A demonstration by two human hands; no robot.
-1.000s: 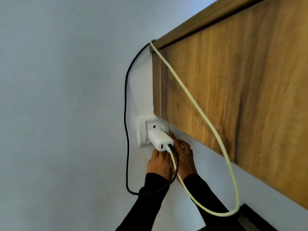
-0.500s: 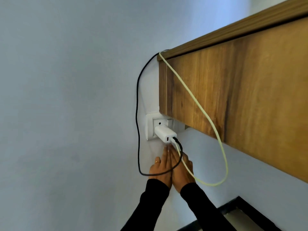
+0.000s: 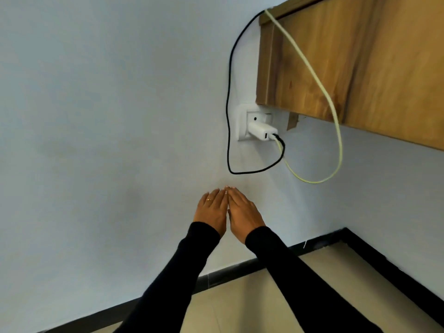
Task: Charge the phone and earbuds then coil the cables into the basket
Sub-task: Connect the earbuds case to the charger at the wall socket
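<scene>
A white charger [image 3: 260, 131] sits plugged into the white wall socket [image 3: 241, 121] just under the wooden furniture edge. Two cables run from it: a black cable [image 3: 228, 92] loops down and climbs the wall to the furniture top, and a pale yellow-green cable [image 3: 336, 116] hangs in a loop across the wooden side panel. My left hand [image 3: 212, 209] and my right hand [image 3: 242, 211] are side by side below the socket, fingers straight, holding nothing, well apart from the charger. Phone, earbuds and basket are out of view.
The wooden furniture panel [image 3: 372, 68] overhangs the socket at the upper right. A plain pale wall fills the left. Black skirting [image 3: 240, 267] meets a beige tiled floor [image 3: 252, 304] along the bottom.
Both hands let go of the charger and drew back downward from the socket, fingers now straight. The view pulled away, showing the floor. The charger stays plugged in.
</scene>
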